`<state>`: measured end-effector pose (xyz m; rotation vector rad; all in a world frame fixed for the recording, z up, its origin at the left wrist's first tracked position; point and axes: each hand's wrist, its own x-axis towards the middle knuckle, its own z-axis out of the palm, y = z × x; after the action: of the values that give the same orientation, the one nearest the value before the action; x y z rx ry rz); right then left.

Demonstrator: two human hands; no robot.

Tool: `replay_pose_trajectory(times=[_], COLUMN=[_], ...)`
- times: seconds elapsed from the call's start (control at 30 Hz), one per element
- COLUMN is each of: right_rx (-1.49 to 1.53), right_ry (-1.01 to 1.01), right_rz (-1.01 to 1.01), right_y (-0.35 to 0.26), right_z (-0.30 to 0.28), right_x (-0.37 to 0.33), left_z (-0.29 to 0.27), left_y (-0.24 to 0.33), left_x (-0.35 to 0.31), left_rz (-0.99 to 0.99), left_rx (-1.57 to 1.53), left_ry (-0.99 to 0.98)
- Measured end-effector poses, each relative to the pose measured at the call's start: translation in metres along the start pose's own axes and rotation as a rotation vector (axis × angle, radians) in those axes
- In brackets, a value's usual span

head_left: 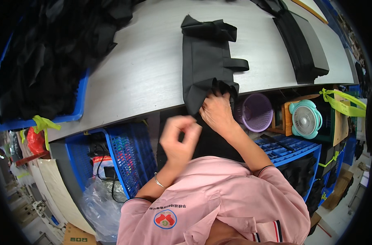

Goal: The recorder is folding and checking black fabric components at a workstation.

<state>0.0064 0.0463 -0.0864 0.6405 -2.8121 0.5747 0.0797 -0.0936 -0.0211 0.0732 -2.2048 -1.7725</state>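
Note:
A long black fabric bag [205, 57] lies on the grey table, its near end reaching the front edge. Its far end is folded over, and a loop strap [236, 64] sticks out on the right side. My right hand [218, 112] has its fingers curled into the gathered fabric at the near end, gripping it; the fingertips are partly hidden. Nearer to me and to the left, my left hand [178, 139] is raised apart from the bag. Motion blurs it, but thumb and fingers curl together into a ring; anything pinched there is too small to see.
A blue crate [83, 92] heaped with black fabric pieces [43, 61] stands on the table [133, 73] at left. Black stacked pieces [302, 49] lie far right. Below the edge are a blue basket [131, 159], a purple basket [255, 114] and a small turquoise fan [305, 118].

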Motion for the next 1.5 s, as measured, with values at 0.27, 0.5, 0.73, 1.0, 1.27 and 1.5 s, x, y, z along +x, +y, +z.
replay_pose_trajectory(times=[0.27, 0.5, 0.73, 1.0, 1.27, 1.5], right_rx=[0.356, 0.383, 1.584, 1.814, 1.744, 1.529], right_ry=[-0.258, 0.494, -0.187, -0.058, 0.110, 0.583], right_rz=[-0.202, 0.284, 0.488, 0.403, 0.422, 1.041], right_y=[-0.025, 0.005, 0.025, 0.029, 0.026, 0.082], right_z=[-0.037, -0.111, -0.103, -0.079, -0.091, -0.117], right_x=[-0.061, -0.054, -0.063, -0.079, -0.116, -0.215], left_z=[-0.004, 0.001, -0.008, -0.019, 0.006, 0.052], left_y=[-0.054, -0.039, -0.044, -0.058, -0.071, -0.025], left_x=[0.046, 0.026, 0.015, 0.024, 0.023, 0.015], left_rz=[-0.543, -0.414, -0.360, -0.503, -0.534, -0.365], left_rx=[-0.686, -0.622, -0.755, -0.997, -1.318, -0.671], left_ry=[-0.122, -0.197, -0.337, -0.473, -0.800, -0.828])
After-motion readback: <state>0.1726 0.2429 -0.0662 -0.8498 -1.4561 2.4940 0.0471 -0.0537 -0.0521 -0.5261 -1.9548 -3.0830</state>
